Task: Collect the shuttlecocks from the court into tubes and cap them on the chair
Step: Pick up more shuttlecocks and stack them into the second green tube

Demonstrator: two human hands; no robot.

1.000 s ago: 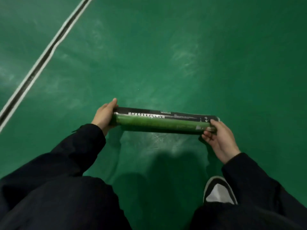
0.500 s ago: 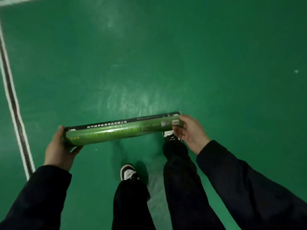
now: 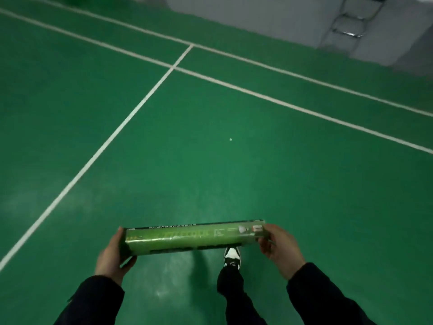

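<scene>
Crosswise, green tube gripped at its ends by left hand and right hand

Green court floor with white lines, grey wall behind.

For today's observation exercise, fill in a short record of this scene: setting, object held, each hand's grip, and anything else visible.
setting: green court floor with white lines
object held: green tube, lying level
left hand: cups the tube's left end
right hand: grips the tube's right end
also visible: black-and-white shoe; metal chair frame far off; small white speck, unidentifiable
</scene>
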